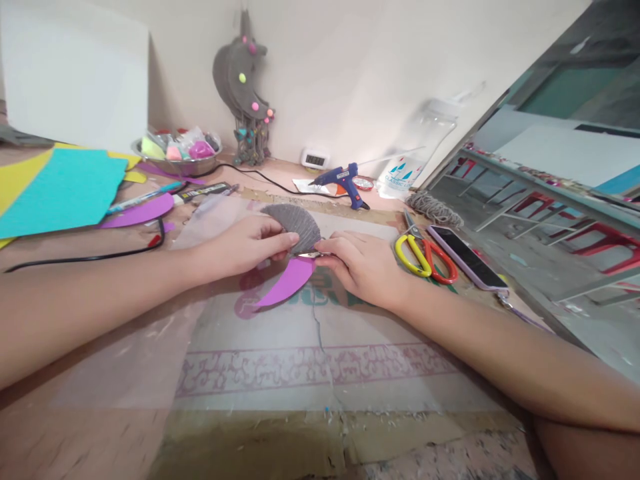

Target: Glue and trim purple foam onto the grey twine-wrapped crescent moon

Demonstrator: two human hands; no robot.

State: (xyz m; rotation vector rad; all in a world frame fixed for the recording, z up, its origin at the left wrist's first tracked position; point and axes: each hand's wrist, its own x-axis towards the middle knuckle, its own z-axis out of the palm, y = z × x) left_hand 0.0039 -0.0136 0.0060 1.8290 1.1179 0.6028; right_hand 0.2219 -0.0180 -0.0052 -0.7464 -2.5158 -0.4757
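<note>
A crescent-shaped piece is between my two hands above the middle of the work mat. Its upper part is covered by closely wound grey yarn point(295, 221), while the lower purple tip point(287, 283) is bare and points down to the left. My left hand point(257, 240) grips the wrapped part, thumb across its front. At the right edge of the winding, my right hand point(357, 260) has its thumb and forefinger pinched on the crescent and the yarn. A loose yarn strand point(317, 327) trails from there down over the mat.
Scissors point(420, 250), a phone point(467, 257) and a yarn bundle point(435, 208) lie to the right. Behind are a blue glue gun point(343, 181), a bottle point(415, 150) and a metal bowl point(175, 163). Coloured sheets point(65, 193) lie left; a yarn-covered moon decoration point(243, 83) hangs at the wall.
</note>
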